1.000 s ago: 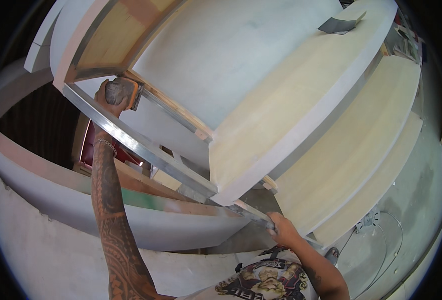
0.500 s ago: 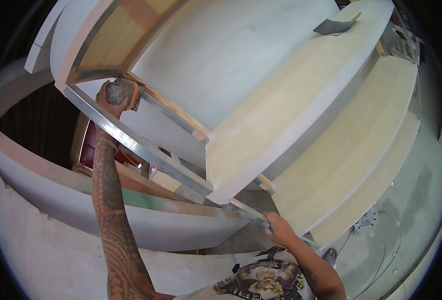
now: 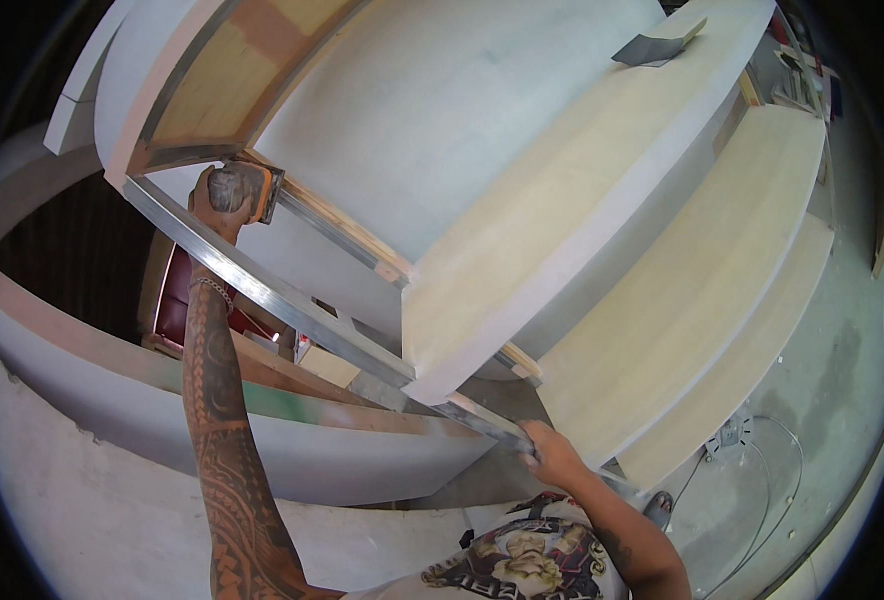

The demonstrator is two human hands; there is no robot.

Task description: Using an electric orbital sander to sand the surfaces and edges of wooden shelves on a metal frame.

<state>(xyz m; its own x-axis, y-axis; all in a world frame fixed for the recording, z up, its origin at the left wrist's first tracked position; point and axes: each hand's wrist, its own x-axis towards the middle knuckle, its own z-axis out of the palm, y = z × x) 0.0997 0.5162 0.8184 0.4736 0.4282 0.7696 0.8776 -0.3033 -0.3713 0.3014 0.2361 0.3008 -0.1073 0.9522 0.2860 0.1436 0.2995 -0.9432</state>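
well, at the left, the left hand [image 3: 205, 205] was closed around a dusty orange-and-grey power sander [image 3: 260, 190], set at the upper end of a wooden rail [image 3: 347, 227]; whether its pad touched could not be told. good work there probably called for a flat pad, light even pressure and a loose wrist, lest an edge get gouged. farther right, the right hand [image 3: 554, 455] was curled around a narrow rail [image 3: 484, 420], likely useful as a steady brace.

as for materials, a curved white panel [image 3: 292, 443] had a smooth face and a pink edge smeared green; a straight metal bar [image 3: 212, 243] shone; the wooden rail looked raw; a pale yellow board [image 3: 552, 190] curved gently, matte, bearing 1 bent grey sheet [image 3: 647, 50]
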